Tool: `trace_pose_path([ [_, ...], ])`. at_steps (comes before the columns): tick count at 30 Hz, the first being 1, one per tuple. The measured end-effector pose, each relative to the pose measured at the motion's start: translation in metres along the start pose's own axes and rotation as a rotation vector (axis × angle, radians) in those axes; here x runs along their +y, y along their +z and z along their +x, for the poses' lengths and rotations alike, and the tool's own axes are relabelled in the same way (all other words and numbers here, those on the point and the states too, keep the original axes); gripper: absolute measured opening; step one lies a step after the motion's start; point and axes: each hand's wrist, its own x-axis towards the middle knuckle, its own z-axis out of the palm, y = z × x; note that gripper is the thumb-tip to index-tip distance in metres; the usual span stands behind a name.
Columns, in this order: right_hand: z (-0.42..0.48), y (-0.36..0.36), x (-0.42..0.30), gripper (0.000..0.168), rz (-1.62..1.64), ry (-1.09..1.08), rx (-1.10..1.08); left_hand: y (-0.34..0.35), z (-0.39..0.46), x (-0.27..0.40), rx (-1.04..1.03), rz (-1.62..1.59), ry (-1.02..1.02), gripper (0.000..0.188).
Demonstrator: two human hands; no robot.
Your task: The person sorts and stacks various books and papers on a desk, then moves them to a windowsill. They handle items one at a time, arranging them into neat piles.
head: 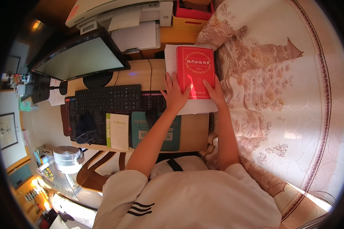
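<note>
A thick red dictionary [195, 73] with gold decoration lies on a stack of white paper [199, 107] at the right end of the wooden desk. At its left edge is my left hand [175, 93], the thumb over the lower cover and the other fingers spread. My right hand [216, 90] holds the lower right side, its thumb on the cover and its fingers along the far edge. Both hands together grip the book, which lies flat. Some fingertips of my right hand are hidden behind the book's edge.
Left of the hands are a black keyboard [107, 97], a monitor [83, 60], a dark desk mat, a notepad [119, 131], a teal mouse pad [172, 144] with a dark mouse, and a dark cloth [86, 130]. A printer [134, 31] stands behind; a patterned curtain [263, 86] hangs right.
</note>
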Motion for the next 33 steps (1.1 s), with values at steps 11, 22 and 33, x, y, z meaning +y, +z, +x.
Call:
trace_pose_path([
  [11,0.008,-0.001,0.004,0.059,-0.223,0.100,0.075,-0.010,0.000,0.002,-0.013,0.046,-0.014,0.086],
  [22,-0.059,0.050,-0.055,0.061,-0.497,-0.431,0.562,-0.117,-0.148,-0.222,0.414,0.425,-0.548,0.092],
  [33,-0.231,0.207,-0.043,0.067,0.024,0.110,-0.417,-0.209,-0.185,-0.307,0.235,0.078,-0.297,0.037],
])
